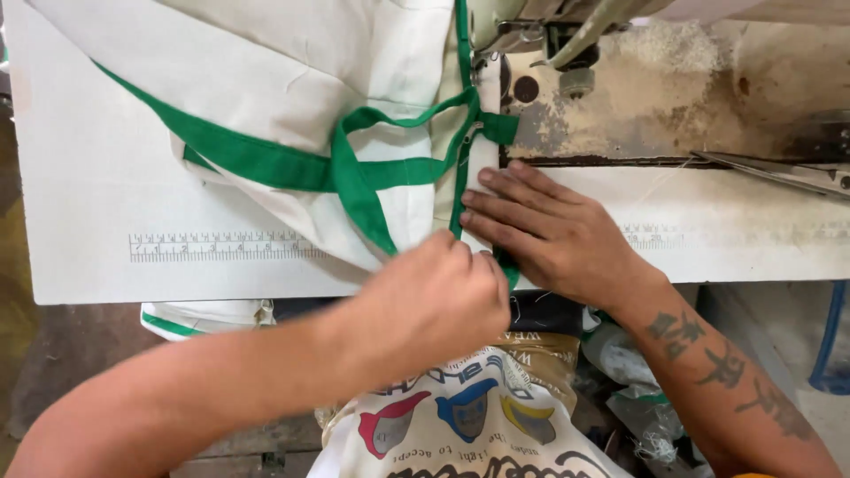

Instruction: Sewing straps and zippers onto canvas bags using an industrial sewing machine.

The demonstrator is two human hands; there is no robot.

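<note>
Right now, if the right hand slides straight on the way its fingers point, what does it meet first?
The right hand lies flat, fingers pointing left and slightly up. First in that line is the green binding tape on the white fabric, at or just past the fingertips; actual contact is hard to tell.

Bright, even daylight; soft shadows, slight wide-angle bend.

White surface reads near blown-out at left, little texture left. Light diffuse, direction hard to tell; only faint shadow under the right hand and beneath the cream cloth. Left hand slightly soft, forearm nearest the lens blurrier. Area under the surface falls dim. Surface edge bows a little toward the frame borders. Mild compression smear throughout.
</note>
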